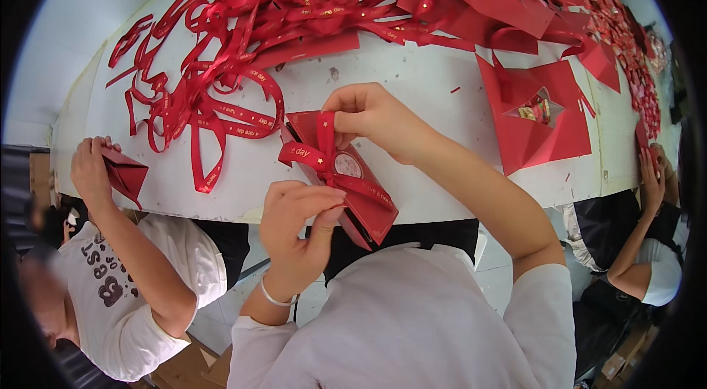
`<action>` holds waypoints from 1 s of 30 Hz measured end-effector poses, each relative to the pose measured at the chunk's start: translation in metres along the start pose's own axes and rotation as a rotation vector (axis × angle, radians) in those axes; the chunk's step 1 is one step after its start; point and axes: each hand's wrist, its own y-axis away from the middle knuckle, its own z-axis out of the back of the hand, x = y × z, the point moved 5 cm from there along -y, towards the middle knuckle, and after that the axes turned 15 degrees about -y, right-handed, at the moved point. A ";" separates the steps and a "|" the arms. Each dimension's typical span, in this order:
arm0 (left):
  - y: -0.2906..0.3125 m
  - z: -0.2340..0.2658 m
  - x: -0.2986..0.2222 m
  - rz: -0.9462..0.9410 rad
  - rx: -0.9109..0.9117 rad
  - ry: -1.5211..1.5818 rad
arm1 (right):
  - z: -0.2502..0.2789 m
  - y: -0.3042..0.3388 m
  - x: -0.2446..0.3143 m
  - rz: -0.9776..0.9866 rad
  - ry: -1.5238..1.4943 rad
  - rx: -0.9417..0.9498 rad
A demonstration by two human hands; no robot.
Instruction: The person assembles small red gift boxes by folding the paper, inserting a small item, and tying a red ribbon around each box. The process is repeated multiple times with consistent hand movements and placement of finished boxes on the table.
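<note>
A red gift box [374, 221] with a round pale label on its side is tilted at the table's near edge. Red ribbon [309, 156] with gold print wraps around it and crosses near its middle. Above the crossing, my right hand [379, 122] pinches an upright stretch of the ribbon between thumb and fingers. My left hand [300, 223], with a pale band on its wrist, has its fingers closed on another part of the ribbon, low on the box's near side. The exact spot under the left fingertips is partly hidden.
Loose ribbons [221, 87] lie tangled at the left and back. Flat red card pieces [449, 13] are heaped behind. An open red box [541, 150] with wrapped sweets [536, 111] stands right. More sweets [622, 28] are piled far right. Co-workers' hands [92, 168] show at both sides.
</note>
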 end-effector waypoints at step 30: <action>-0.016 -0.011 0.056 -0.146 -0.101 -0.003 | -0.006 0.069 0.018 0.850 0.986 -0.320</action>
